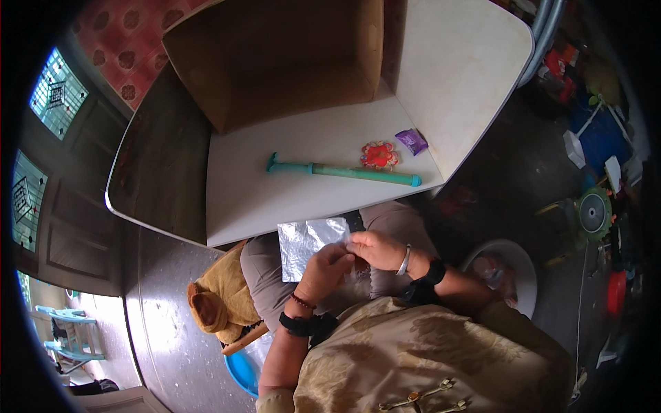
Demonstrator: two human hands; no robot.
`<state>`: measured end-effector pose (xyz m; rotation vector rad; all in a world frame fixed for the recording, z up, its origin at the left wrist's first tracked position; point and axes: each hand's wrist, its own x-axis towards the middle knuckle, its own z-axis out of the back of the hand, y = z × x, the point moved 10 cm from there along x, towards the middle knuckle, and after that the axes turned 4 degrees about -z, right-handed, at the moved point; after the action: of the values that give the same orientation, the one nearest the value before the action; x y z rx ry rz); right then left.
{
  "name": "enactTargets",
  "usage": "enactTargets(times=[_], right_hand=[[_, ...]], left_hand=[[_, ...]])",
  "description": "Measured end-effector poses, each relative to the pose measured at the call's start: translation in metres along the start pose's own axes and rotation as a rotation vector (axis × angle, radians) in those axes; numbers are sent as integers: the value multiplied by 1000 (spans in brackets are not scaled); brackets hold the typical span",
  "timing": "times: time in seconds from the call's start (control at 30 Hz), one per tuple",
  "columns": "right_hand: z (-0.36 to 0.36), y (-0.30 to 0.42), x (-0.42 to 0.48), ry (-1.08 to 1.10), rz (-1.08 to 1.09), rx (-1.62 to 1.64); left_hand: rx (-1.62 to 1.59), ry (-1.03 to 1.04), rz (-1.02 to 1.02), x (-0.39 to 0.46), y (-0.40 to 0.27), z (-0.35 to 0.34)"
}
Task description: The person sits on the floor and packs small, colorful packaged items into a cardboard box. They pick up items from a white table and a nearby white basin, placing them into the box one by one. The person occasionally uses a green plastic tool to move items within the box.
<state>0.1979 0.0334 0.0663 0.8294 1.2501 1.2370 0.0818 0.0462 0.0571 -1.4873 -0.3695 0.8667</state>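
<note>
My left hand [325,268], with a dark beaded bracelet, pinches the right edge of a silver foil sheet or flat pouch [304,242] above my lap. Against its fingertips, my right hand [377,250], wearing a silver bangle, grips something thin and see-through at the same edge; the fingers partly hide it. Beyond the foil, on the white tabletop [248,201], lies a teal plastic hand pump or tube with a T-shaped handle [351,173]. Behind its right part are a red flower-shaped item with a patterned rim [379,155] and a small purple wrapped packet [411,141].
An open cardboard box [294,93] stands on the table between raised side panels. A yellow-brown plush item [232,289] is at my left, above a blue basin [241,369]. At my right are a white tub [526,273] holding plastic-wrapped things and a round green fan-like object [594,212].
</note>
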Motion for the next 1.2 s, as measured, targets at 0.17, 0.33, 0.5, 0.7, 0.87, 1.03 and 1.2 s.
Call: enactTargets(times=[0.17, 0.33, 0.5, 0.7, 0.87, 1.03, 1.2], right_hand=[[7, -8, -1, -145, -27, 63], [15, 8, -1, -166, 6, 4], [32, 7, 0, -204, -31, -78], [97, 40, 13, -400, 164, -512], [181, 42, 46, -861, -146, -884], [198, 24, 71, -894, -315, -968], [209, 29, 63, -1042, -73, -691]], left_hand=[[25, -72, 2, 3, -12, -2], [-13, -87, 47, 6, -5, 3], [-304, -330, -62, 5, 5, 25], [-210, -500, -121, 6, 11, 48], [-162, -492, -95, 12, 31, 46], [-85, -535, -144, 17, 49, 48], [-67, -639, -274, 15, 53, 53]])
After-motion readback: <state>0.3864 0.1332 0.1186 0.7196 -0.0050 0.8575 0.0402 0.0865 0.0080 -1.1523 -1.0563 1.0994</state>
